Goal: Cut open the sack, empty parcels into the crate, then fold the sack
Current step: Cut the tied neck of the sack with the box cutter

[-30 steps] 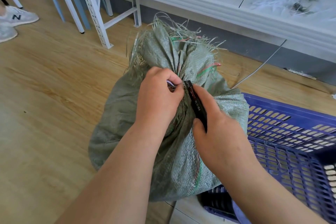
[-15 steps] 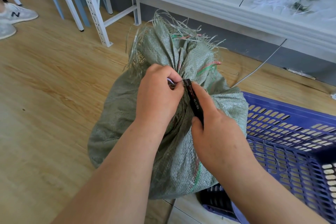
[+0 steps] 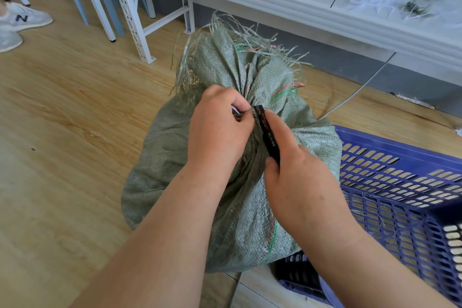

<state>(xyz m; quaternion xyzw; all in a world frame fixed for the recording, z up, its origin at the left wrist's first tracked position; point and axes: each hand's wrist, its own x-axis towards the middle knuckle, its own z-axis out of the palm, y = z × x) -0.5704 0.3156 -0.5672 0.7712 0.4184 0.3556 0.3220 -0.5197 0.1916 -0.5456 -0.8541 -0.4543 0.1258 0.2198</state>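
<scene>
Both hands unmoved: left hand (image 3: pixel 217 130) pinching sack (image 3: pixel 175 157) tie, right hand (image 3: pixel 300 177) gripping cutter (image 3: pixel 267 132).

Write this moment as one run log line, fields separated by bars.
step: cutting tie | left hand: pinching tie at sack neck | right hand: holding black cutter | sack: closed | crate: beside sack

The person's two arms are bare, with no sleeves showing up to the picture's edge. The left hand (image 3: pixel 217 130) and the right hand (image 3: pixel 300 182) wear no gloves, rings or watch. The fingers are short and rounded, with short plain nails
</scene>
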